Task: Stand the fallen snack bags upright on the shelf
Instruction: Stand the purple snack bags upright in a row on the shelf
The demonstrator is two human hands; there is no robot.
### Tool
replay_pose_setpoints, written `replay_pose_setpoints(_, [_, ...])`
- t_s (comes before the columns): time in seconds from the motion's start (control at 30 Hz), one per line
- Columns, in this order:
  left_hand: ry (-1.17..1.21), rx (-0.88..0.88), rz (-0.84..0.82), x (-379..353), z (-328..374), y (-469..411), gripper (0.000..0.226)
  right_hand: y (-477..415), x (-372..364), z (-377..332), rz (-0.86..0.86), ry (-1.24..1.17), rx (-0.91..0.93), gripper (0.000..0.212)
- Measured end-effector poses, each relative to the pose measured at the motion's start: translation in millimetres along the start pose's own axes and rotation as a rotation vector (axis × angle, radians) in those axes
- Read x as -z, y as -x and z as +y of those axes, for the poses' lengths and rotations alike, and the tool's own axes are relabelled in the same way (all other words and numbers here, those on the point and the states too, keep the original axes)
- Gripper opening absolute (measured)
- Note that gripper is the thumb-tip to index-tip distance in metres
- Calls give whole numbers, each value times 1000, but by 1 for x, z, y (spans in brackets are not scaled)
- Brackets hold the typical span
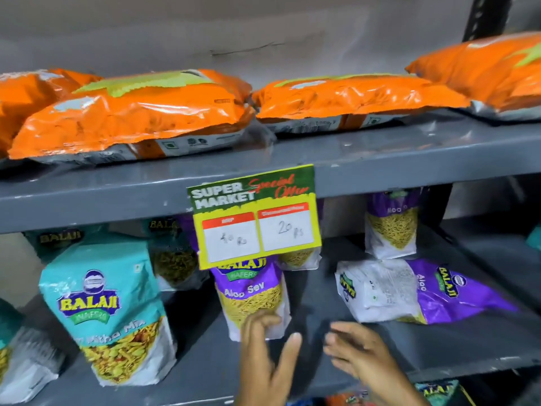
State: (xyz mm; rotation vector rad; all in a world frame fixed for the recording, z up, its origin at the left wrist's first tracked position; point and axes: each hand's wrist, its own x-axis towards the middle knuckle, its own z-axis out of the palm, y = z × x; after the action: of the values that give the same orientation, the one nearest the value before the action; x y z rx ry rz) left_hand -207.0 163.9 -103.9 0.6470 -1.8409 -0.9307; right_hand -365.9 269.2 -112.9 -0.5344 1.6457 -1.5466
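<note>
A purple Aloo Sev bag [421, 291] lies flat on its side on the grey lower shelf [439, 347], right of centre. Another purple Aloo Sev bag [251, 297] stands upright in the middle. My left hand [268, 361] is open, fingers spread, just in front of that standing bag's base. My right hand [363, 356] is open too, palm turned left, a little in front and to the left of the fallen bag, not touching it. A third purple bag [392, 227] stands upright at the back.
A teal Mitha Mix bag [114, 317] stands at the left, with more bags behind it. Large orange bags [137, 115] lie flat on the upper shelf. A yellow-green price card [257, 218] hangs from the upper shelf's edge. A dark upright post [483, 16] stands at the top right.
</note>
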Motion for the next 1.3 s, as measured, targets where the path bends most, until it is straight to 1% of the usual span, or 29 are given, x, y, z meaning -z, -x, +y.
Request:
replay_pose_setpoints(0.03, [2,-5,-83,-13,3,-10,34,4,14,-2,36,-99,-64,10])
replay_pose_setpoints(0.07, [16,30,-145,-32,9,-24,34,6,30,-7,86,-193,-123,6])
replay_pose_setpoints(0.1, [53,113,-193,-52,19,-41,36,7,46,-11,119,-276,-177,5])
replay_pose_setpoints(0.17, [157,373,-264,-94,28,-77,34,4,68,-23,133,-419,-275,6])
replay_pose_setpoints(0.2, [199,514,-276,-114,28,-94,35,0,74,-28,131,-474,-323,9])
replay_pose_setpoints(0.27, [197,737,-330,-146,26,-116,42,-11,83,-34,127,-551,-393,28])
replay_pose_setpoints(0.33, [148,842,-404,-165,24,-124,53,-20,86,-38,117,-603,-401,46])
replay_pose_setpoints(0.4, [156,871,-429,-170,19,-122,55,-24,85,-40,119,-616,-380,52])
replay_pose_setpoints(0.47, [225,842,-414,-166,21,-113,40,-21,87,-38,126,-599,-344,46])
replay_pose_setpoints(0.53, [316,765,-380,-158,23,-99,27,-15,91,-35,102,-534,-310,38])
replay_pose_setpoints(0.57, [373,721,-348,-152,24,-91,27,-13,94,-34,81,-497,-283,34])
replay_pose_setpoints(0.63, [483,637,-282,-141,28,-76,38,-13,101,-33,60,-446,-179,27])
replay_pose_setpoints(0.7, [526,520,-302,-131,34,-68,54,-17,107,-38,64,-359,5,25])
replay_pose_setpoints(0.8, [434,398,-353,-121,35,-70,70,-32,115,-55,70,-130,259,31])
replay_pose_setpoints(0.83, [374,365,-351,-120,33,-73,70,-40,117,-61,61,-68,309,30])
replay_pose_setpoints(0.9, [209,295,-353,-121,24,-75,62,-56,120,-66,45,46,365,35])
replay_pose_setpoints(0.97, [99,296,-352,-125,16,-70,54,-71,124,-64,5,132,391,45])
replay_pose_setpoints(1.07, [15,340,-317,-133,-1,-58,58,-88,126,-47,-46,179,395,51])
replay_pose_setpoints(1.13, [2,341,-309,-135,-10,-52,61,-92,126,-40,-65,196,414,50])
replay_pose_setpoints(1.2, [22,362,-321,-133,-12,-52,62,-94,127,-37,-67,212,432,56])
replay_pose_setpoints(1.27, [102,356,-353,-128,-7,-58,70,-89,125,-32,-5,222,461,64])
replay_pose_setpoints(1.3, [171,353,-346,-124,0,-64,75,-81,124,-28,92,238,485,67])
